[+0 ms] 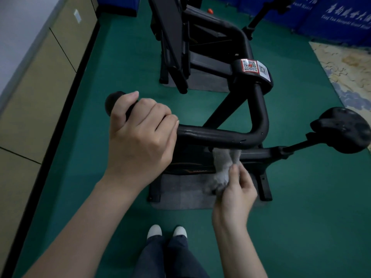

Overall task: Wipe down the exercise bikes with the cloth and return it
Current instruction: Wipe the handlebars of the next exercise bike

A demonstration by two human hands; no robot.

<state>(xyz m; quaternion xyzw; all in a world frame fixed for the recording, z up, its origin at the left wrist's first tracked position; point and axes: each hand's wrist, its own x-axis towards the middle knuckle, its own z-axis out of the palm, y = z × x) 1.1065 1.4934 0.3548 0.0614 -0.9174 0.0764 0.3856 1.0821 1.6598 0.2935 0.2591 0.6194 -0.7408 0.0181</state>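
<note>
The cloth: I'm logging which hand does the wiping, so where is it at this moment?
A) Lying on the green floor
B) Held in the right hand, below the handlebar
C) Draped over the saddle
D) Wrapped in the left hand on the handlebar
B: the grey cloth is bunched in the fingers of the right hand just under the handlebar, while the left hand grips the handlebar's end with no cloth in it.

left hand [140, 135] — curled round handlebar [210, 135] | right hand [234, 193] — pinching cloth [224, 163]
</note>
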